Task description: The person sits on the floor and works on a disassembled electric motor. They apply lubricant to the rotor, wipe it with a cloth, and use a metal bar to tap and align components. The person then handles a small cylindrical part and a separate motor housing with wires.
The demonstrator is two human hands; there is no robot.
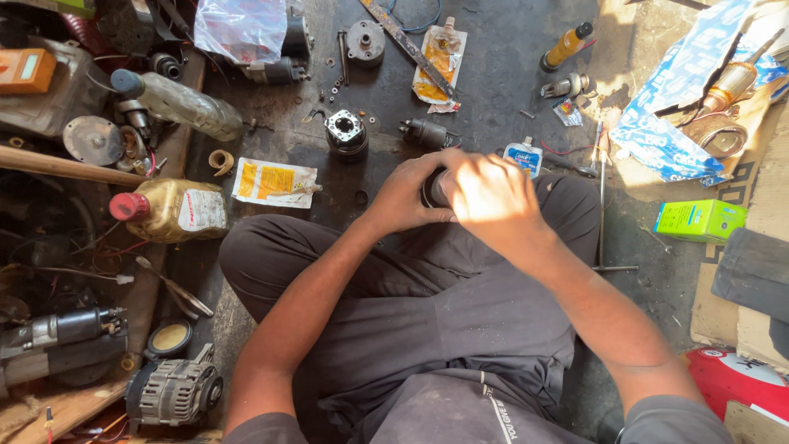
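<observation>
I see both hands meeting at the centre of the frame over crossed legs in dark grey trousers (460, 312). My left hand (407, 197) curls its fingers around a dark round metal part (433, 187), gripping its left side. My right hand (493, 197) lies over the part's right side with fingers bent; it covers most of the part, so I cannot tell how firmly it grips.

Just left of the hands, a flat white and yellow sachet (275, 182) lies on the dark floor. Further left lies a gold oil bottle (171, 210) on its side, with a red cap and a white label. At top centre sits a torn yellow and white packet (438, 62). Just right of the hands, a small white and blue sachet (523, 156) rests. At the right edge lies a bright green rectangular box (700, 219), and above it crumpled blue and white patterned wrapping (666, 136). A clear bag (240, 29) sits upper left.
</observation>
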